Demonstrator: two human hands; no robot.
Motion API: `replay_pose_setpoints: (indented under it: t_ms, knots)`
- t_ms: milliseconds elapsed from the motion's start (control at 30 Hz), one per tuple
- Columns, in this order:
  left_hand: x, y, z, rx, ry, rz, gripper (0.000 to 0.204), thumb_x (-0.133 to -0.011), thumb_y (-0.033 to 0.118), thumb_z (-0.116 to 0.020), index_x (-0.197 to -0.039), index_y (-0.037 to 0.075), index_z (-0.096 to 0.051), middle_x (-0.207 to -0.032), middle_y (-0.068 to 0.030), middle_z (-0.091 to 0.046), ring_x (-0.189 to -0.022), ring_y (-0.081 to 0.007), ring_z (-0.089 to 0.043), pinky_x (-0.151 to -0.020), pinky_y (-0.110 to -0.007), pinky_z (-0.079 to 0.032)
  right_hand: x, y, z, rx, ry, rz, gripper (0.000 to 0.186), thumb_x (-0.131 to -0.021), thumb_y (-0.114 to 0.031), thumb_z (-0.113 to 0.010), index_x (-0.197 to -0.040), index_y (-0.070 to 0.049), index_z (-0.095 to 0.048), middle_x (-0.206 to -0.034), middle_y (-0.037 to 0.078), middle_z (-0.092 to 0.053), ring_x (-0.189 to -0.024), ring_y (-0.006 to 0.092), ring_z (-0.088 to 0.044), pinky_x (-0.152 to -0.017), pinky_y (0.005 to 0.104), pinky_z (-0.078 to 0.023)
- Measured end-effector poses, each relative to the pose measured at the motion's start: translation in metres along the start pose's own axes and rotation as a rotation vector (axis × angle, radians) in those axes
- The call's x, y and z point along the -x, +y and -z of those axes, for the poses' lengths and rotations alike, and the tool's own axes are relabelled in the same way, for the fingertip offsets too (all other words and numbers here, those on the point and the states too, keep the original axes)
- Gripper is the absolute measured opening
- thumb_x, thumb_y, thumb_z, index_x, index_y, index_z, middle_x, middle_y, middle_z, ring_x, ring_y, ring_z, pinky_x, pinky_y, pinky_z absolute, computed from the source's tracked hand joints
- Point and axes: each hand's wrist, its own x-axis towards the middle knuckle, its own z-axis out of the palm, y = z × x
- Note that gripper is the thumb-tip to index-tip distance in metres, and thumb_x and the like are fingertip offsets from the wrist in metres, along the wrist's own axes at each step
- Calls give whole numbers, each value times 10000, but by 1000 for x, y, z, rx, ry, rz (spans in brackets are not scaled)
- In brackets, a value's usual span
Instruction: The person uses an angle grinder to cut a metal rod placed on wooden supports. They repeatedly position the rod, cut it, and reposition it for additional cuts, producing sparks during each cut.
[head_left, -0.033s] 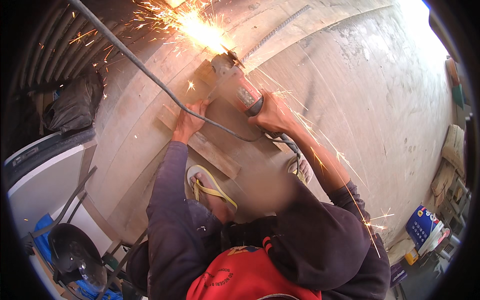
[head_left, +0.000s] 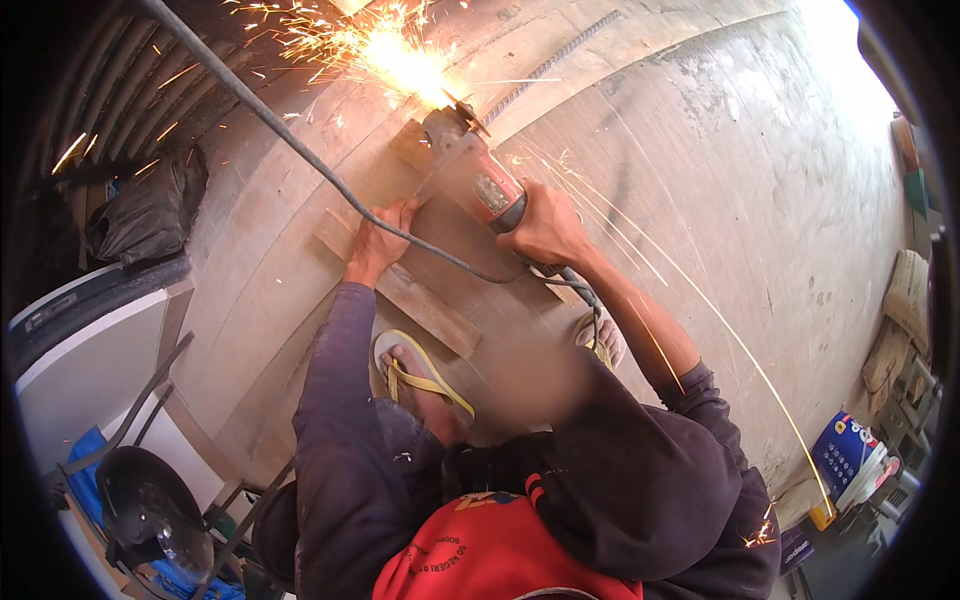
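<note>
My right hand [head_left: 550, 222] is wrapped round the rear body of a red and dark angle grinder [head_left: 487, 185]. To its left, my left hand [head_left: 380, 238] is closed at what looks like the grinder's side handle, which is mostly hidden. The thin cutting disc [head_left: 466, 112] sits at the far end of the tool. A bright burst of sparks [head_left: 400, 65] streams from it toward the far left, and the glare hides what the disc touches. A ribbed steel bar [head_left: 550, 75] lies beyond the disc, to the right.
A grey power cable [head_left: 300, 150] crosses in front of my left hand. Wooden pieces [head_left: 425, 305] lie on the concrete floor [head_left: 720, 200] by my sandalled foot [head_left: 420, 375]. A black bag [head_left: 150, 210] and a dark welding mask [head_left: 150, 505] are at left; a blue-and-white container [head_left: 850, 455] is at right.
Both hands and the grinder stay in place. Only the sparks differ: the burst has changed shape, and one long streak now reaches the container at lower right.
</note>
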Motion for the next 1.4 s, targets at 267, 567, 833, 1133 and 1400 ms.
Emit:
replay_pose_setpoints:
  t_ms: [267,567,833,1133,1400]
  knots:
    - [0,2,-3,-76,8,2,395,-992,352,-449,-868,5,-590,-653,-282,-583,-669,-482,-596,-559,-536,-469,-3,6,-2,39,15,32,537,-559,-227,-729,-1000,61,-624,-810,232,-658,-791,365,-656,-763,417,-504]
    - [1,2,-5,-120,29,-4,370,-988,345,-463,-855,21,-582,-615,-264,-579,-632,-471,-598,-534,-534,-466,-4,6,-3,28,34,58,541,-545,-279,-738,-918,95,-619,-791,292,-648,-800,425,-660,-752,450,-523]
    - [-2,-4,-3,-8,-14,-2,400,-994,341,-447,-836,2,-590,-656,-279,-584,-671,-484,-589,-570,-529,-457,-5,8,-4,20,-2,6,522,-551,-233,-732,-986,38,-633,-841,245,-654,-824,372,-649,-767,418,-499]
    - [-2,-5,-1,-2,-11,-32,397,-997,329,-428,-867,0,-608,-696,-278,-599,-714,-485,-592,-612,-531,-459,6,4,2,-92,34,44,572,-564,-226,-752,-1049,47,-623,-858,274,-661,-844,399,-660,-780,427,-515]
    - [2,16,-1,-31,21,128,397,-1004,343,-394,-886,36,-616,-830,-211,-654,-822,-457,-604,-703,-505,-463,10,5,3,-110,64,102,551,-578,-195,-721,-1057,54,-613,-793,285,-648,-795,423,-658,-746,453,-517]
